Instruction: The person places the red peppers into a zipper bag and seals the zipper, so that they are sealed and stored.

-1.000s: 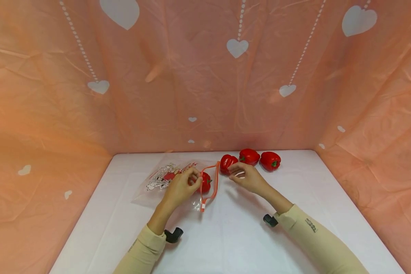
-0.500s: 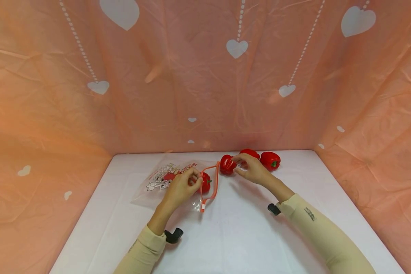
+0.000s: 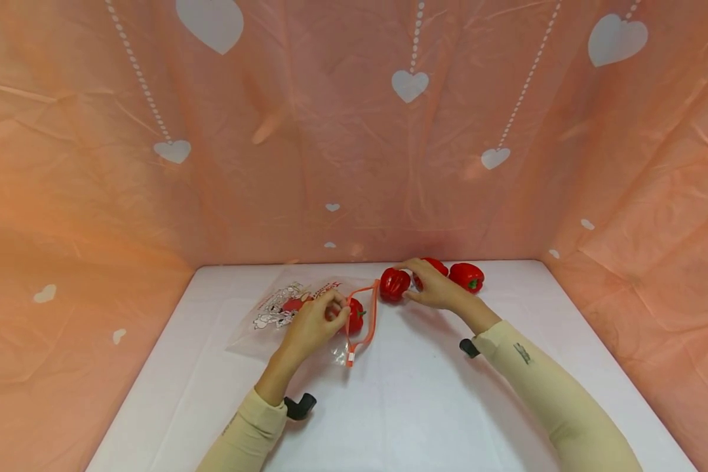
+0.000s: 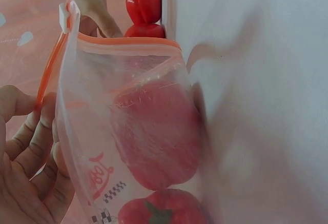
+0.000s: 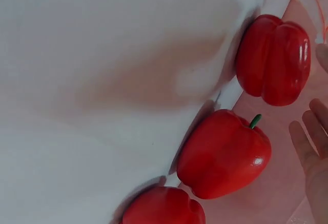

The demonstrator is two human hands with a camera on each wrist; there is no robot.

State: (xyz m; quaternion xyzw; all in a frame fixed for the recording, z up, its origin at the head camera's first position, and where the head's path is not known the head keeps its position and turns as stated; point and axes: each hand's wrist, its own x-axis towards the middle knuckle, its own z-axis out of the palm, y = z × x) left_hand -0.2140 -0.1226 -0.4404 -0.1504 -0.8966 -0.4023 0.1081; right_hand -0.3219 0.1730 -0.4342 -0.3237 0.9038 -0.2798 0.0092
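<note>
A clear zip bag (image 3: 277, 308) with a cartoon print and an orange zip rim (image 3: 368, 314) lies on the white table (image 3: 413, 406). My left hand (image 3: 341, 313) pinches that rim and holds the mouth open. In the left wrist view, two red peppers (image 4: 156, 131) (image 4: 161, 211) lie inside the bag, and my fingers (image 4: 25, 147) are curled on the orange strip. Three loose red peppers sit at the table's back: left (image 3: 394, 283), middle (image 3: 435, 264), right (image 3: 466, 276). My right hand (image 3: 404, 282) hovers over the middle one with its fingers (image 5: 312, 142) spread, just off the pepper (image 5: 223, 155).
Pink cloth (image 3: 354, 164) with white hearts walls in the table at the back and on both sides. The zip's white slider (image 3: 349, 357) hangs at the bag's near corner. Bare white tabletop stretches in front of both hands.
My right hand has moved back and to the right, from beside the left loose pepper to over the middle one. The left hand and the bag have stayed where they were.
</note>
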